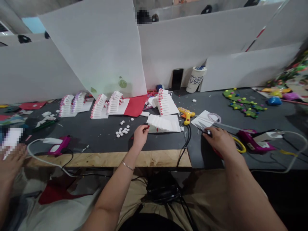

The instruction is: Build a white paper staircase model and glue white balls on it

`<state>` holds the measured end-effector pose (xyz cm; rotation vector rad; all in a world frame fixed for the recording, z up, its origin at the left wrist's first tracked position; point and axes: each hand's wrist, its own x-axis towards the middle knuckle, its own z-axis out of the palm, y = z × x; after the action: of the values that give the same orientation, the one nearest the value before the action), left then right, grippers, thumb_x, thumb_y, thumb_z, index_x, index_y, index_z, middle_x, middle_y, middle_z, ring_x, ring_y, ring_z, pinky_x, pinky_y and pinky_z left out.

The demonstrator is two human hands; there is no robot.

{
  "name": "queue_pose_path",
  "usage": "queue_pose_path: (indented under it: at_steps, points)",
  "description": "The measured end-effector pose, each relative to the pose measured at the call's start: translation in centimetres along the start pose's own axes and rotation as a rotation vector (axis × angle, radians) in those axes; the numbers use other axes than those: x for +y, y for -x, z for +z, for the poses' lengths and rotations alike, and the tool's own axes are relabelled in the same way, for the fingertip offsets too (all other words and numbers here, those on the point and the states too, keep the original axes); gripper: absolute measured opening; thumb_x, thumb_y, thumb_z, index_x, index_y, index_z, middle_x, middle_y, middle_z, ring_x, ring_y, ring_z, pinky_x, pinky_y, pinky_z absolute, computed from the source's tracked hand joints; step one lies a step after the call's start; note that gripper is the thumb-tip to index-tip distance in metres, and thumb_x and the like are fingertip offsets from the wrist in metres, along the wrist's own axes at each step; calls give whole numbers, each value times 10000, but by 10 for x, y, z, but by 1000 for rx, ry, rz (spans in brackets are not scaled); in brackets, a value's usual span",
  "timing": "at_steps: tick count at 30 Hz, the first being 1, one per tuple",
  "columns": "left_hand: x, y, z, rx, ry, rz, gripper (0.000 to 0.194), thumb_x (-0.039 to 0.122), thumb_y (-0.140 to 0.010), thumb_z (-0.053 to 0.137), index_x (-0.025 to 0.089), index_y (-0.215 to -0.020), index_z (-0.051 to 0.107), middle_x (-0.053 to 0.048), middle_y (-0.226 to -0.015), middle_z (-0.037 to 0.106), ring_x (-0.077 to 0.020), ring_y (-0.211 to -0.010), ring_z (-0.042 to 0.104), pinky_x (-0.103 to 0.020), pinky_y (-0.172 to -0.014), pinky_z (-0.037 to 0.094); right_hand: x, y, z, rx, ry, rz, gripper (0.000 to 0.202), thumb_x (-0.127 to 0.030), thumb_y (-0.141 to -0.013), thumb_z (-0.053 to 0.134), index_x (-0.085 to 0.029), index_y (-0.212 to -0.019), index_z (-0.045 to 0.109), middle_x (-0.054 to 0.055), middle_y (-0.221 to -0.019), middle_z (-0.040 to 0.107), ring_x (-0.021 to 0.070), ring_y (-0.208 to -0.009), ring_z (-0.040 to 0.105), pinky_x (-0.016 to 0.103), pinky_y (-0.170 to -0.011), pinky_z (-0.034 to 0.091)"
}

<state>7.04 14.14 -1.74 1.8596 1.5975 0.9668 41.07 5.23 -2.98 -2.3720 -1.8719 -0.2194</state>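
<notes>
White pleated paper piece (166, 123) lies near the wooden front edge (108, 158) of the dark tabletop (96, 136), its long axis running left to right, its left end at my left hand (141, 136), which pinches a small red bit (145, 128). Well apart, my right hand (219, 140) grips scissors (201, 125), blades pointing away and leftward. Beyond are a yellow glue gun (186, 116), red-tipped stepped pieces (162, 104) and, farthest, white panels (173, 45).

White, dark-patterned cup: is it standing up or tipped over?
Standing up: the cup has its base on the dark tabletop and its blue top uppermost.
</notes>
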Motion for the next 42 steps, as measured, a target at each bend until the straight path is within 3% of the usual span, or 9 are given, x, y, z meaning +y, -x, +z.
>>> queue_pose_path:
  at_steps: [5, 9, 16, 22, 27, 30, 35, 42]
  points:
    - [-12, 11, -26, 18, -139, 40, 118, 83, -799, 612, 177, -843, 668, -28, -832, 663, -159, -744, 611, -287, -739, 492, 4, -1, 5, 40, -51, 1, 337, -374, -866, 493, -178, -1078, 668, 176, -982, 701, 366, -874, 644, 447, -719, 473]
    - [-22, 17, -49, -24, -329, 65, 119, 83, -818, 598, 180, -846, 659, -42, -847, 659, -189, -819, 617, -312, -769, 485, 4, -2, 4, 109, -120, -7, 347, -385, -863, 455, -184, -1036, 678, 196, -1000, 705, 401, -880, 650, 482, -696, 480]
    - [-35, 19, -66, -50, -499, 80, 223, 110, -904, 495, 170, -1010, 682, -95, -989, 672, -225, -984, 615, -333, -827, 487, -8, -8, -22, 185, -361, -37, 299, -408, -857, 445, -235, -968, 662, 171, -913, 730, 392, -854, 686, 503, -722, 515]
    - [-50, 24, -66, -44, -494, 135, 185, 146, -910, 520, 193, -987, 682, -72, -984, 672, -221, -981, 603, -328, -810, 491, -55, -33, -80, 153, -464, -203, 268, -434, -847, 504, -248, -906, 689, 118, -892, 747, 318, -775, 703, 422, -674, 533]
    - [-58, 30, -64, -7, -452, 167, 160, 129, -894, 550, 186, -999, 656, -62, -965, 670, -213, -949, 596, -333, -828, 482, -118, -84, -114, 158, -327, -458, 277, -369, -883, 469, -220, -948, 693, 81, -886, 739, 257, -807, 685, 349, -663, 495]
    - [-63, 32, -61, -14, -425, 198, 160, 125, -901, 533, 188, -974, 660, -55, -942, 668, -211, -928, 587, -343, -838, 478, -153, -123, -109, 120, -215, -546, 265, -336, -889, 473, -217, -974, 694, 70, -908, 738, 235, -800, 680, 313, -635, 473]
    - [-72, 32, -57, -58, -369, 217, 180, 117, -895, 535, 194, -968, 680, -56, -950, 663, -211, -927, 576, -349, -831, 485, -196, -185, -75, 18, -128, -622, 274, -282, -865, 511, -191, -1060, 681, 87, -948, 738, 235, -786, 677, 321, -657, 489]
    - [-73, 35, -59, -96, -350, 219, 213, 90, -890, 525, 205, -992, 673, -51, -937, 648, -212, -911, 563, -343, -776, 483, -233, -228, -31, -17, -79, -653, 429, -190, -805, 550, -205, -1232, 594, 110, -1186, 663, 266, -930, 650, 398, -804, 513]
